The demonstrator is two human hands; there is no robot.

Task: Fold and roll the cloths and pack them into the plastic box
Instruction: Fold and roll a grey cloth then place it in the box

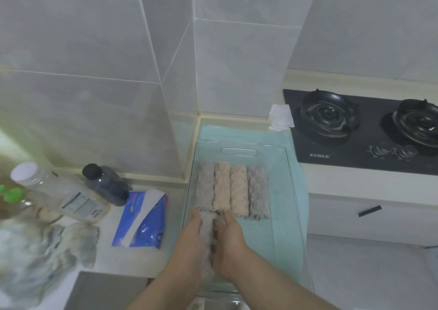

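Rolled cloths (222, 186) number five: four fluffy cylinders, two grey outside and two pink inside, lie abreast just beyond the fingertips in one clear rectangular plastic box (239, 152). The left hand (189, 236) and right hand (230, 238) grasp the grey fifth roll (207, 241) between them.

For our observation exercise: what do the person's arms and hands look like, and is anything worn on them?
The left forearm and right forearm are bare, with no sleeves in view. The left hand and right hand wear no gloves, and no watch, ring or bracelet shows, though the picture is somewhat blurred.
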